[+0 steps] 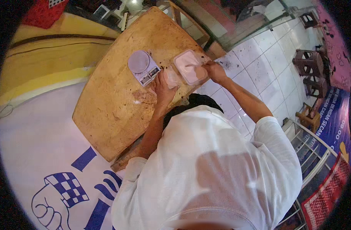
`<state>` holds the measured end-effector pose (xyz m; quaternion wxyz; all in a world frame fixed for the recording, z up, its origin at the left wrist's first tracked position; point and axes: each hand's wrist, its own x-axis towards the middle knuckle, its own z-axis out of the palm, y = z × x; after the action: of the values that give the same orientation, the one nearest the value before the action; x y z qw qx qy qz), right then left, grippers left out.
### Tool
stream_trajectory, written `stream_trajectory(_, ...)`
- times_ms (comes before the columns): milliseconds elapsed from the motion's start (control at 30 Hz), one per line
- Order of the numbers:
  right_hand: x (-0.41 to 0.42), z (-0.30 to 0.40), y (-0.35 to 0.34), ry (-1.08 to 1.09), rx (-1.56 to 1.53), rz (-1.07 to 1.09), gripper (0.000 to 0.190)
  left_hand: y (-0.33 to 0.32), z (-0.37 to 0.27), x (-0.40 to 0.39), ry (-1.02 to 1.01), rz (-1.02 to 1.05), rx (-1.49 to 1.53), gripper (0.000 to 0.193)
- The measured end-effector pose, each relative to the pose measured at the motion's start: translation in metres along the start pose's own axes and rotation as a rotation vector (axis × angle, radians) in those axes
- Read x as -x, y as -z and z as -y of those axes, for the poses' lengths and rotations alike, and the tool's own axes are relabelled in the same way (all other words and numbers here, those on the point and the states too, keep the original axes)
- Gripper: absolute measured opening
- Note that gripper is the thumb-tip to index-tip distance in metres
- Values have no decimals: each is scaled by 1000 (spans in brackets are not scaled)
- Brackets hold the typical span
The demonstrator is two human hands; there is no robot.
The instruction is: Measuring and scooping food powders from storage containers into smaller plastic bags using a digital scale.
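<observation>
My left hand (164,90) is at a small clear plastic bag (171,77) on the wooden table (115,95), its fingers curled round the bag's near left side. To the left of that hand stands a white digital kitchen scale (143,67) with a round platform that bears nothing. Right of the bag is a shallow rectangular plastic container (190,67) with pale contents that I cannot make out. My right hand (214,71) is at the container's right rim, with its fingertips bent; whether it grips the rim is not plain.
Small dark crumbs lie around the scale. A yellow and white wall (60,63) borders the table's left side. Dark plastic stools (309,63) stand on the white tiled floor (264,57) at right. A white metal rack (316,155) is at lower right.
</observation>
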<state>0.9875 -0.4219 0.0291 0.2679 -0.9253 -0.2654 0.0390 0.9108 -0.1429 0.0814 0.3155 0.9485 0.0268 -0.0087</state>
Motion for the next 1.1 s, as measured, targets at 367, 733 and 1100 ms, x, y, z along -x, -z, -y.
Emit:
stream_trajectory(367,44,39,-38,-494,-357,-130,17,5,-12,-4,-61,56,43,104)
stream_trajectory(733,5,48,-24,-1058,-1366,187,21,6,14,4,-55,16,-3,105)
stream_trajectory(1100,20,54,32,-1024,-1401,99,21,-4,-3,-13,-97,21,-54,102)
